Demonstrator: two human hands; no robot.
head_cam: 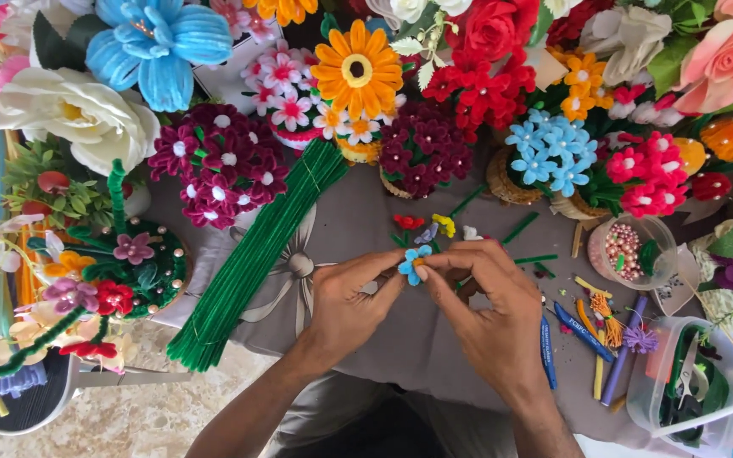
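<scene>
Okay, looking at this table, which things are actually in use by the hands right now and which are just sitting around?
In use:
left hand
right hand
small blue flower, pinched between both

Sitting around:
green stem bundle
small finished flowers
bowl of beads
blue pen
clear tub
orange flower

Two bare forearms rise from the bottom edge of the frame and converge at centre, wrists angled inward toward each other. The left hand point(345, 301) lies knuckles up, its thumb and forefinger stretched forward and pinched together at the tips. The right hand point(485, 293) arches higher, fingers curled down and bunched, thumb pressed against the fingertips directly opposite the left hand's pinch. The fingertips of both hands meet at one point, nearly touching.
</scene>
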